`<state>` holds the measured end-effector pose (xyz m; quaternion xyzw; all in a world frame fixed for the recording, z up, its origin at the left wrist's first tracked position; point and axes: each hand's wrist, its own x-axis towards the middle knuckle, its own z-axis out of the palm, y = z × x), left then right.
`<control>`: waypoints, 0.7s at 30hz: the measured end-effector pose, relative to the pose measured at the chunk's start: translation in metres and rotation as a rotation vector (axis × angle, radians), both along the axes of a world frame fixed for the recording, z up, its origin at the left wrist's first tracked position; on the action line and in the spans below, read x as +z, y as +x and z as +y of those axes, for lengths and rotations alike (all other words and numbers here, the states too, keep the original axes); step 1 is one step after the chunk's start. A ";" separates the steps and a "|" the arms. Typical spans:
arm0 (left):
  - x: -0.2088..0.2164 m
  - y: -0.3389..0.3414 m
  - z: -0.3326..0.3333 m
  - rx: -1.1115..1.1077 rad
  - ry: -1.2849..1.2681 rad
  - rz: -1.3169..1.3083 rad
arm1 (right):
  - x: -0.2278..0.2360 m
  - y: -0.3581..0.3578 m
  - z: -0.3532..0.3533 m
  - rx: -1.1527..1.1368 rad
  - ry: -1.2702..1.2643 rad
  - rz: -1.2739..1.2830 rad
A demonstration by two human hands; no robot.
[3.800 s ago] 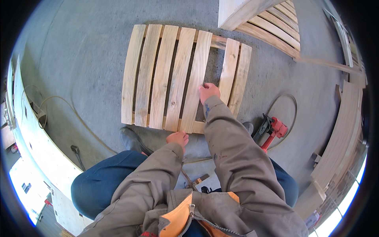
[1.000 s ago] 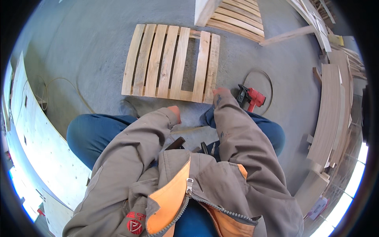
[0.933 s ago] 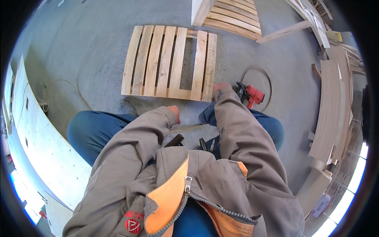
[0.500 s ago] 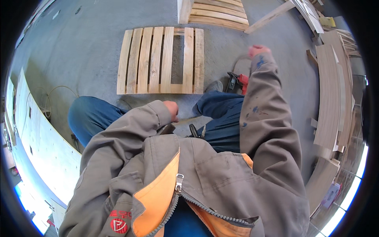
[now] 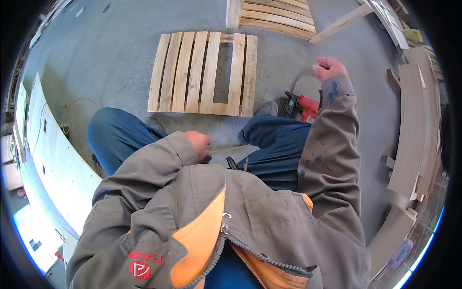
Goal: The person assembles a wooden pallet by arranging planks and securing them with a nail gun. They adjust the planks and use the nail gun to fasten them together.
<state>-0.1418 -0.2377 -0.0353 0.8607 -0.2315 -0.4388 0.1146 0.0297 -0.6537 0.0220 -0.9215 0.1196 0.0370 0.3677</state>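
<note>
My right hand is stretched forward over the floor, beyond a red and black nail gun, its fingers curled. Whatever they hold, if anything, is too small to make out. Close to my lap is my left hand, fingers bent inward and partly hidden; I cannot see what is inside them. In front of my feet lies a slatted wooden panel with a wide gap between two slats at its right side. A dark handle-like piece sticks up by my lap.
A second slatted wooden piece with legs stands at the far side. Stacked boards line the right. A long pale board runs along the left, beside a thin hose. The floor is grey concrete.
My right hand has shifted slightly right and nearer. My left hand has drawn back to the left, and the brown piece beneath it has dropped from sight. The view has shifted slightly.
</note>
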 end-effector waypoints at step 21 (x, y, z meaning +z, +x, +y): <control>-0.033 0.015 -0.019 -0.084 -0.003 0.026 | 0.001 0.009 -0.012 0.073 -0.010 0.045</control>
